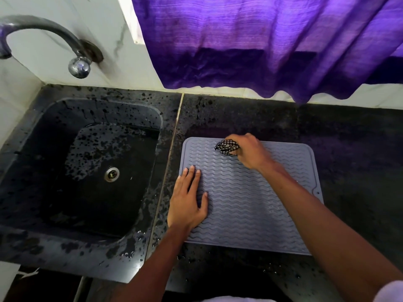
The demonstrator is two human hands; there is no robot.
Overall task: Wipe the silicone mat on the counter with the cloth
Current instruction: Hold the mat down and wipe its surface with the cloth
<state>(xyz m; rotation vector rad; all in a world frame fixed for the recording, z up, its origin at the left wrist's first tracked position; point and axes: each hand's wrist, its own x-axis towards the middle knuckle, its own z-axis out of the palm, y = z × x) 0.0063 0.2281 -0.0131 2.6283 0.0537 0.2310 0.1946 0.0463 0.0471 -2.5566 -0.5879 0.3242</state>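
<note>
A grey silicone mat (246,205) with a wavy ribbed surface lies flat on the dark counter (349,149), right of the sink. My right hand (250,151) grips a bunched black-and-white checked cloth (226,147) and holds it against the mat near its far edge. My left hand (188,199) rests flat on the mat's left side, fingers straight and pointing away from me, palm down.
A dark wet sink (91,168) with a metal drain (111,174) sits to the left, under a curved metal tap (65,44). A purple curtain (272,46) hangs over the counter's back edge. Water drops dot the counter in front of the mat.
</note>
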